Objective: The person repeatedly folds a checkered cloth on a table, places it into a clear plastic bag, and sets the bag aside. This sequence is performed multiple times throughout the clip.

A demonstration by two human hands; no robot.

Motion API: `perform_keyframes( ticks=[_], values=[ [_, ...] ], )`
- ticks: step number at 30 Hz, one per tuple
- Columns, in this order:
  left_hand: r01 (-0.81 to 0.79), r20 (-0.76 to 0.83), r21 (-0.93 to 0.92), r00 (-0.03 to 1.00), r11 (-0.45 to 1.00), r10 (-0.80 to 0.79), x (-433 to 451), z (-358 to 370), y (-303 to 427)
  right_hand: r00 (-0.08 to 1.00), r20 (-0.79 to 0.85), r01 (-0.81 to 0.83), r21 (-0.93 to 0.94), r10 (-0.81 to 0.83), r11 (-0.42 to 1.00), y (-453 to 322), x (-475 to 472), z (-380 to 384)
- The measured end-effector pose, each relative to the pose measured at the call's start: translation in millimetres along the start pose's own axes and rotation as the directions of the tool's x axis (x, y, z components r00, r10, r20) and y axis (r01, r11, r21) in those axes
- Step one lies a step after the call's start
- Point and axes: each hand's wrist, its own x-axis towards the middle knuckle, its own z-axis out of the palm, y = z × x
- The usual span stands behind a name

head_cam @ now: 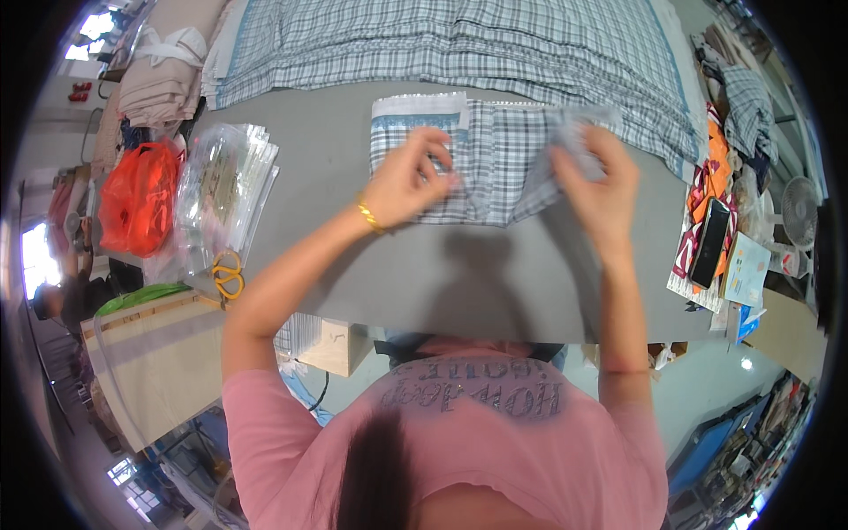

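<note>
A partly folded checked cloth (520, 142) in white, grey and dark tones lies on the grey tabletop (397, 278). It has a blue band and a white edge at its upper left. My right hand (599, 172) grips the cloth's right end and lifts it off the table; that end is blurred. Over the left part of the cloth is my left hand (414, 179), its fingers apart and slightly curled. Whether those fingertips touch the fabric is hard to see. Beyond the cloth, a wide stack of matching checked fabric (424, 46) spans the table's far side.
To the left lie clear plastic bags (222, 192), a red plastic bag (139, 199), yellow-handled scissors (228, 275) and folded beige fabric (162, 86). On the right are a black phone (710, 242), a light blue booklet (746, 268) and a fan (799, 204). Another person (66, 298) is at far left.
</note>
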Motion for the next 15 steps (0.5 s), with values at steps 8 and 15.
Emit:
perform_keyframes(
  ticks=[8, 15],
  values=[
    [0.214, -0.094, -0.490, 0.951, 0.845, -0.295, 5, -53, -62, 0.585, 0.809, 0.598, -0.383, -0.057, 0.704, -78, -16, 148],
    [0.041, -0.331, -0.523, 0.911, 0.852, -0.247, 4, -46, -106, 0.911, 0.410, 0.280, -0.518, -0.052, 0.808, -18, -23, 132]
  ],
)
